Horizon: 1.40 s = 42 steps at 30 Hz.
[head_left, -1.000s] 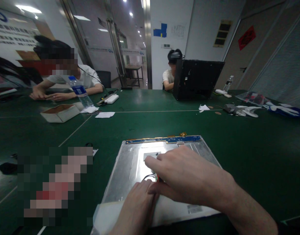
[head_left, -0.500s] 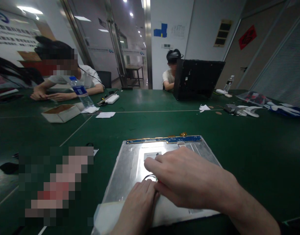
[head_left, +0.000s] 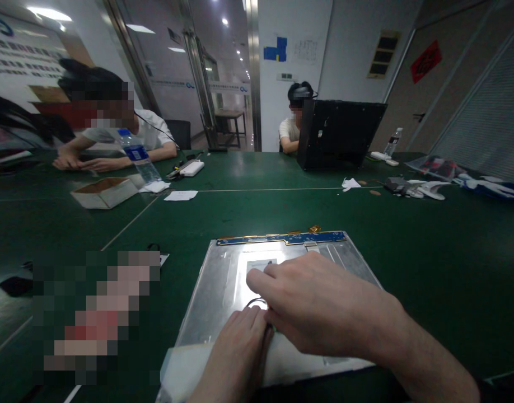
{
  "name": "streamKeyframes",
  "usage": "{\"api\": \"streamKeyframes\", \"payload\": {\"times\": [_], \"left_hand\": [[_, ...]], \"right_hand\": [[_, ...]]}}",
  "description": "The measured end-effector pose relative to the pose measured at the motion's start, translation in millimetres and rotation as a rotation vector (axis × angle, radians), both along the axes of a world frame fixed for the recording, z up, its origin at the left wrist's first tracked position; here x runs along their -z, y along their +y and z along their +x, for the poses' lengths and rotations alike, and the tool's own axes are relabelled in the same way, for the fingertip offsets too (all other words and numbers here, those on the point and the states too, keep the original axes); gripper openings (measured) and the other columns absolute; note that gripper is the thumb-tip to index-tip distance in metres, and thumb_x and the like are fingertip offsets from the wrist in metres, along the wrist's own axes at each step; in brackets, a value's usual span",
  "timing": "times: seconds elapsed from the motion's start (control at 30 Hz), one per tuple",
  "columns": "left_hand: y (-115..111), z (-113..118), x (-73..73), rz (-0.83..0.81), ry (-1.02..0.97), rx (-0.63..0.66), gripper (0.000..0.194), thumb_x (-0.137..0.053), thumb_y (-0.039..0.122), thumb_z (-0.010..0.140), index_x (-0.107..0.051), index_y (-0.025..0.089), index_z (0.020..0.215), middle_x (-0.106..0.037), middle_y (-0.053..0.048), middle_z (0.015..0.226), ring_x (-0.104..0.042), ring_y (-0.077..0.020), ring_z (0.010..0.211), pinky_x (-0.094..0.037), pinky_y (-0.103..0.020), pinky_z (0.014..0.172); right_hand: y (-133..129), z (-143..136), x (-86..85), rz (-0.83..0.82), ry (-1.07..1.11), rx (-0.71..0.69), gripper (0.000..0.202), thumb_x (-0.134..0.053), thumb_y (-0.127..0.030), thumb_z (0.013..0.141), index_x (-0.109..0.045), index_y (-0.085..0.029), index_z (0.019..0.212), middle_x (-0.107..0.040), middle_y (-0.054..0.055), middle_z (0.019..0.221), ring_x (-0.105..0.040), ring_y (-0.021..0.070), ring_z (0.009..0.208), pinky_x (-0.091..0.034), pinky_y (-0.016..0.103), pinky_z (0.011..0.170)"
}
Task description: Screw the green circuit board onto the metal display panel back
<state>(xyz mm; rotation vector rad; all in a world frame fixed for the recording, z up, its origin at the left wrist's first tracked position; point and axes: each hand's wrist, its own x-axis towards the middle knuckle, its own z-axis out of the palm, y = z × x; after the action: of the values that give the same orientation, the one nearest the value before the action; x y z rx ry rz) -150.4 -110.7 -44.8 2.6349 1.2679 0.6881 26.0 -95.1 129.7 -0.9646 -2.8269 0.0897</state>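
A flat metal-backed display panel (head_left: 202, 302) lies before me, a narrow blue circuit board (head_left: 257, 240) along its far edge. A sheet of whitish film (head_left: 187, 364) covers its near part. My right hand (head_left: 311, 302) is over the panel's middle, fingers curled in a pinch with their tips hidden. Close against it, my left hand (head_left: 240, 347) has its fingers pressed together over the near part. A thin dark wire (head_left: 255, 302) loops out beside the fingertips, and a small speck of green shows between the hands. What either hand holds is covered by the fingers.
On the green table (head_left: 429, 280) stand an open box (head_left: 103, 196), a water bottle (head_left: 139, 157) and a large black case (head_left: 341, 134). Gloves (head_left: 425, 189) lie to the right. Two people sit across the table. A blurred-out patch covers the left foreground.
Both hands stay almost in place over the panel. A speck of green now shows between them. The view has shifted very slightly.
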Motion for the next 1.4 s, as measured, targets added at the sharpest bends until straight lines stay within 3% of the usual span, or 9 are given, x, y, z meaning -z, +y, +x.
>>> {"api": "streamKeyframes", "payload": {"times": [0.2,0.37,0.77,0.93,1.17,1.4], "left_hand": [[-1,1,-9.9,0.078,-0.033,0.055,0.021,-0.035,0.013,0.088,-0.053,0.021,0.081,-0.064,-0.006,0.075,-0.061,-0.024,0.066,-0.05,-0.036,0.059],[-3,1,-18.8,0.041,-0.025,0.063,0.02,-0.036,0.013,0.088,-0.054,0.02,0.084,-0.065,-0.007,0.078,-0.062,-0.0238,0.069,-0.051,-0.037,0.062],[-4,1,-20.5,0.059,-0.051,0.066,0.021,-0.034,0.015,0.089,-0.052,0.021,0.081,-0.065,-0.007,0.077,-0.061,-0.0246,0.066,-0.049,-0.037,0.058],[-1,0,-12.9,0.069,-0.02,0.071,0.021,-0.036,0.013,0.086,-0.054,0.021,0.081,-0.065,-0.008,0.078,-0.061,-0.0254,0.067,-0.049,-0.038,0.059],[0,1,-13.9,0.121,-0.008,0.059,0.022,-0.036,0.01,0.081,-0.056,0.019,0.079,-0.064,-0.007,0.074,-0.061,-0.0247,0.063,-0.05,-0.037,0.055],[-3,0,-21.2,0.043,-0.026,0.057,0.02,-0.035,0.012,0.086,-0.054,0.02,0.083,-0.065,-0.007,0.078,-0.061,-0.0238,0.066,-0.05,-0.037,0.059]], "right_hand": [[1,-2,-0.6,-0.019,-0.014,0.038,0.011,-0.053,-0.022,0.087,-0.053,-0.018,0.097,-0.063,0.001,0.074,-0.052,0.014,0.056,-0.024,0.028,0.044],[0,-2,-3.1,-0.041,-0.011,0.035,0.013,-0.055,-0.024,0.087,-0.053,-0.018,0.098,-0.064,0.001,0.075,-0.053,0.0138,0.058,-0.025,0.027,0.046],[0,0,-2.7,-0.01,0.008,0.009,0.01,-0.054,-0.023,0.088,-0.051,-0.018,0.097,-0.062,0.0,0.074,-0.05,0.0128,0.056,-0.024,0.027,0.046],[0,-1,-1.5,-0.014,-0.01,0.018,0.009,-0.054,-0.023,0.088,-0.052,-0.019,0.095,-0.063,0.0,0.074,-0.05,0.0128,0.056,-0.022,0.027,0.045],[1,-1,0.0,0.012,-0.027,0.045,0.017,-0.056,-0.033,0.088,-0.053,-0.019,0.097,-0.063,0.001,0.071,-0.054,0.0149,0.056,-0.021,0.029,0.045],[1,0,-2.9,-0.027,-0.037,0.014,0.014,-0.056,-0.019,0.082,-0.052,-0.018,0.096,-0.063,0.002,0.081,-0.05,0.0129,0.06,-0.024,0.028,0.047]]}}
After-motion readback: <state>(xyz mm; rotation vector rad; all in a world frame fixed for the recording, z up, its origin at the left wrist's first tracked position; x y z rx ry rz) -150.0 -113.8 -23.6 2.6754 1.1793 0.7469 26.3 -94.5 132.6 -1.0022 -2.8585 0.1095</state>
